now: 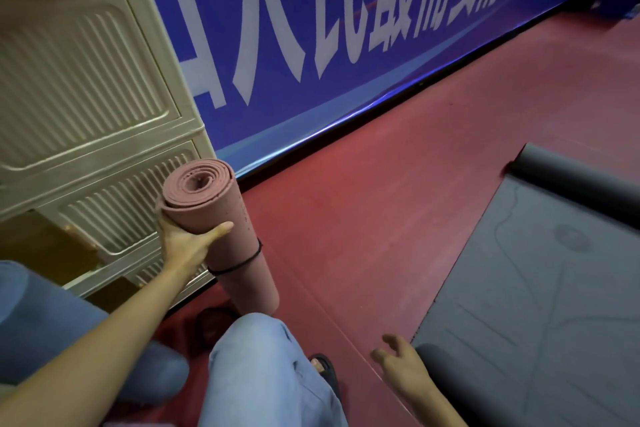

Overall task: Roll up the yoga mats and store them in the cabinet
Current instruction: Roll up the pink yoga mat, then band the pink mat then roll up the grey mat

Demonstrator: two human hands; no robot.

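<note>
Standing upright on the floor (381,201), the rolled pink mat (221,229) is gripped by the left hand (188,243); the right hand (401,366) is held open beside the grey mat (536,288).

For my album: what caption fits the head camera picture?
Left hand holds rolled pink yoga mat beside the cabinet.
</note>
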